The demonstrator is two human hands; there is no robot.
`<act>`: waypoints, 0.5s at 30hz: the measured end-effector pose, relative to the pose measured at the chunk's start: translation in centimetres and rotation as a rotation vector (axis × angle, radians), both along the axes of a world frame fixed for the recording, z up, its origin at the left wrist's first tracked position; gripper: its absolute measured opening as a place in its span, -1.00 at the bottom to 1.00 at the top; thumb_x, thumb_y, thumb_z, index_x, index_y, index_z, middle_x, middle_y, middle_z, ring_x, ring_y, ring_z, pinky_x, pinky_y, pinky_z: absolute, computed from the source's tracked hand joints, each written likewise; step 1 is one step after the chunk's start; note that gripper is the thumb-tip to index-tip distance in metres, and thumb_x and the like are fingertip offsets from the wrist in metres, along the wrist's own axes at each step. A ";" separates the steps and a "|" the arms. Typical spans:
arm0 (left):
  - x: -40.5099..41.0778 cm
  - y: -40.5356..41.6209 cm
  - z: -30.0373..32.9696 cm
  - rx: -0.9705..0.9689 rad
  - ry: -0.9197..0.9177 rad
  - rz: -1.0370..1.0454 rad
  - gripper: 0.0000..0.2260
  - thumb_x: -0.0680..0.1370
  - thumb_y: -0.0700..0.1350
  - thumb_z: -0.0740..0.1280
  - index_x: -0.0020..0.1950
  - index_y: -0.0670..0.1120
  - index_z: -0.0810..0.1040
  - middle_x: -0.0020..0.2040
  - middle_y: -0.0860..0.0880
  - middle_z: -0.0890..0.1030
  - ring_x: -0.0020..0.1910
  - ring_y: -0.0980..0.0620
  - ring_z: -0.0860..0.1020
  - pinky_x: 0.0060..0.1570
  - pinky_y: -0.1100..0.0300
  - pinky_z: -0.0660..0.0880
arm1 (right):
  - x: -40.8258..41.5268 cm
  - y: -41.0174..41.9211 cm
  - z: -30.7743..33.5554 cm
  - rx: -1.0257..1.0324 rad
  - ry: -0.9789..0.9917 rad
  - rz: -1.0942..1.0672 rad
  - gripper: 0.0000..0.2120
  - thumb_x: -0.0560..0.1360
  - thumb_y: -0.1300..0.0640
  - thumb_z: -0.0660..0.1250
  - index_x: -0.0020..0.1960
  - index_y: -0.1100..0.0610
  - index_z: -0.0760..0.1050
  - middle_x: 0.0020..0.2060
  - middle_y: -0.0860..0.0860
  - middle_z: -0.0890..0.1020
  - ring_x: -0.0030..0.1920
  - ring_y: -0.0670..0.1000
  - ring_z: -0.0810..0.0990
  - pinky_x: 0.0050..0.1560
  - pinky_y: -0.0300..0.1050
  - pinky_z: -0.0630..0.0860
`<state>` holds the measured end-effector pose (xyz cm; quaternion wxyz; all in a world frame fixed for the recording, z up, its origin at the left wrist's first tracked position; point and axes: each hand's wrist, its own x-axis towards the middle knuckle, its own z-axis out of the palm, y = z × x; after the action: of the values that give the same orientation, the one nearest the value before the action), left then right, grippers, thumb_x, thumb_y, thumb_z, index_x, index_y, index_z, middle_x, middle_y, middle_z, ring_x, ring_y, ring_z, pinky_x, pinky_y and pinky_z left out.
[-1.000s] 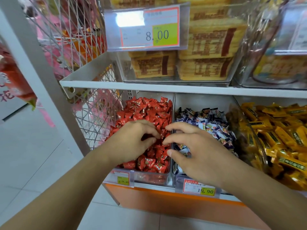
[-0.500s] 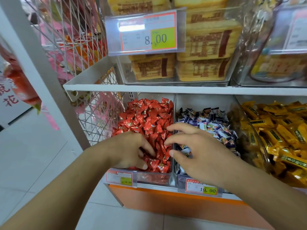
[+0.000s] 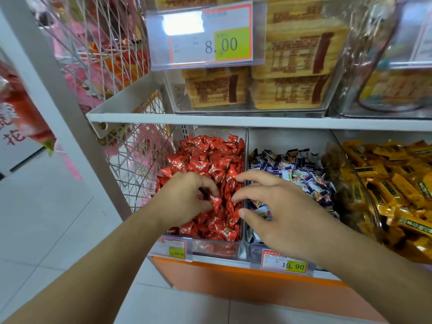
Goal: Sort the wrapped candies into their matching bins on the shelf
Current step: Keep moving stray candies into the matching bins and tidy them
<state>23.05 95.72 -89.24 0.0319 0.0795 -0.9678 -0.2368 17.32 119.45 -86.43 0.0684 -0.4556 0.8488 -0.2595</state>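
A clear bin [image 3: 211,250] on the lower shelf is heaped with red wrapped candies [image 3: 210,155]. My left hand [image 3: 184,197] sits in this heap and pinches one red candy [image 3: 216,202] between thumb and fingers. Right of it, a second clear bin [image 3: 254,253] holds blue and white wrapped candies [image 3: 301,174]. My right hand [image 3: 280,211] hovers over the divider between the two bins, fingers spread and loosely bent, holding nothing. A third bin at the right holds yellow wrapped candies [image 3: 395,183].
A white shelf board [image 3: 233,121] runs above the bins, carrying clear boxes of tan packets [image 3: 292,66] and an 8.00 price tag [image 3: 210,36]. A white wire rack [image 3: 131,169] stands at the left. Price labels [image 3: 284,263] hang on the bin fronts, above an orange base.
My left hand dug lower into the red heap and now pinches a single red candy. My right hand stayed over the divider, fingers spreading slightly.
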 end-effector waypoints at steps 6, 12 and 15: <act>0.7 -0.4 1.3 0.186 0.019 0.109 -0.74 0.51 -0.04 0.54 0.09 0.30 0.66 -0.05 0.16 0.64 -0.07 0.20 0.61 -0.11 0.34 0.51 | -0.1 -0.1 0.0 0.006 -0.005 -0.009 -0.79 0.64 -0.05 0.32 0.25 -0.20 0.60 0.44 -0.40 0.30 0.45 -0.27 0.29 0.35 -0.35 0.17; 2.0 -0.2 4.0 0.135 -0.082 -0.026 -0.66 0.55 -0.06 0.49 0.20 0.35 0.59 0.14 0.31 0.61 0.14 0.35 0.56 0.19 0.14 0.58 | -0.1 -0.1 0.0 0.006 0.002 -0.006 -0.78 0.63 -0.06 0.32 0.25 -0.22 0.59 0.45 -0.41 0.29 0.48 -0.23 0.29 0.39 -0.27 0.22; 1.9 0.8 4.2 -0.071 -0.049 -0.112 -0.63 0.52 0.06 0.50 0.29 0.33 0.56 0.30 0.29 0.53 0.29 0.29 0.47 0.36 0.10 0.45 | -0.1 -0.2 -0.1 0.004 -0.005 -0.010 -0.78 0.63 -0.06 0.32 0.26 -0.21 0.59 0.45 -0.40 0.28 0.49 -0.22 0.29 0.47 -0.20 0.26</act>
<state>24.95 96.47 -85.06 -0.0023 0.0298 -0.9790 -0.2018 17.23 119.28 -86.54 0.0701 -0.4508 0.8513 -0.2591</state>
